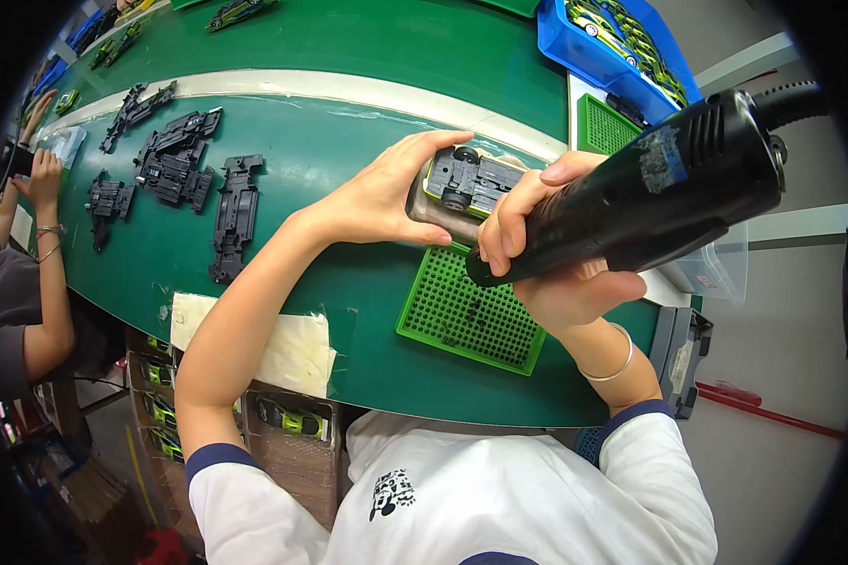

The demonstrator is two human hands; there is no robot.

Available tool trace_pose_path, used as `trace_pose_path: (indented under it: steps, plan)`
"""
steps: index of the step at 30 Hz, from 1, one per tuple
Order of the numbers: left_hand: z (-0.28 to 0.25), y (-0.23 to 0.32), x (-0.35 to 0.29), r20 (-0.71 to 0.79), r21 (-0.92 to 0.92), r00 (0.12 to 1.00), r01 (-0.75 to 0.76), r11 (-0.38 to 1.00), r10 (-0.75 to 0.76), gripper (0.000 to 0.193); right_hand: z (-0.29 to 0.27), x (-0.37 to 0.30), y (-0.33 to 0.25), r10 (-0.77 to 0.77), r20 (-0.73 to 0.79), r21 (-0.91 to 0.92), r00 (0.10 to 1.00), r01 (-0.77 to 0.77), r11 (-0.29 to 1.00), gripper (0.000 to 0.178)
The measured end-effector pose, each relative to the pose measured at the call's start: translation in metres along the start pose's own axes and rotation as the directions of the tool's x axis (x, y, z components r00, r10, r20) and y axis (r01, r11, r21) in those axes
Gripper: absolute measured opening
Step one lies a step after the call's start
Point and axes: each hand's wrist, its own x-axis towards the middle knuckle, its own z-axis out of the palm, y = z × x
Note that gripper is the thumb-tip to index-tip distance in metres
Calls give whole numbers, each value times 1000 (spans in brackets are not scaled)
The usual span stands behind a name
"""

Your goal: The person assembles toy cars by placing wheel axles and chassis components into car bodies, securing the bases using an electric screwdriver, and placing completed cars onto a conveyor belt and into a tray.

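Observation:
An upside-down toy car with a black underside and wheels lies in a greyish holder. My left hand curves around its left end, fingers on the far side and thumb on the near side. My right hand is wrapped around a thick black electric screwdriver, tilted over the right end of the car. Its tip is hidden behind my fingers. Just below, partly under the screwdriver, sits a green perforated screw tray with small dark holes or pieces.
Several black car chassis lie on the green table to the left. A blue bin of toy cars stands far right. Paper lies at the near edge, above a box of cars. Another person's hand works far left.

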Motion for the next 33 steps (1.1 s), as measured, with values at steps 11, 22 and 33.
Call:
trace_pose_path:
  steps: [11,22,33]
  plan:
    - [-7,7,-3,22,26,997,-73,997,72,100,1,2,-8,1,-10,47,1000,0,999,91]
    - [15,36,-4,-54,322,956,-257,911,289,28,-13,18,-28,-255,-25,193,967,255,947,93]
    - [21,40,-4,-106,267,961,-221,938,257,13,-14,18,-31,-293,-21,191,956,291,937,93]
